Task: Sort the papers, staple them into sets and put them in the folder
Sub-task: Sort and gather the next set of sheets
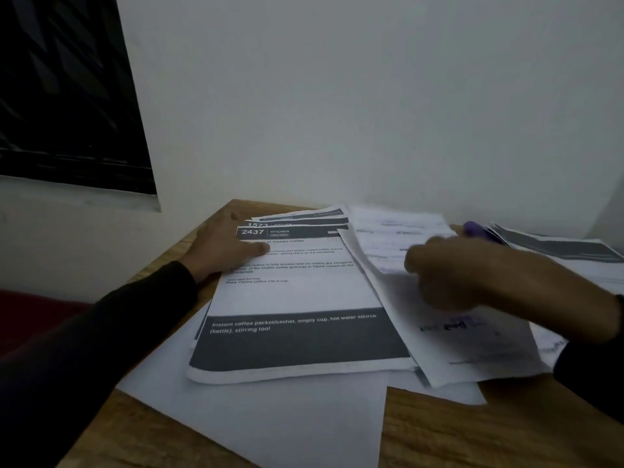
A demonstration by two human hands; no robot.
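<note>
From the head view, your left hand (224,246) lies flat near the far left corner of the wooden counter (472,430), its fingers (256,248) straight and pressing on the upper left part of the printed sheet (297,298) headed "2437 KITCHEN". That sheet tops a stack of papers (293,221) whose dark headers fan out toward the far edge, one reading "1573". Under the stack lies a large blank white sheet (270,417) that reaches toward the near edge. Your right hand (466,275) is blurred above the middle of the counter, its fingers curled; a tilted white page (472,349) lies just under and beside it, overlapping the right edge of the stack, but you cannot tell whether the fingers grip that page. A purple object (474,229) shows just past the hand, near the far edge; what it is cannot be made out. More papers (567,248) with dark bands lie at the far right corner. The wall behind is pale, with a dark panel (67,96) at the upper left.
</note>
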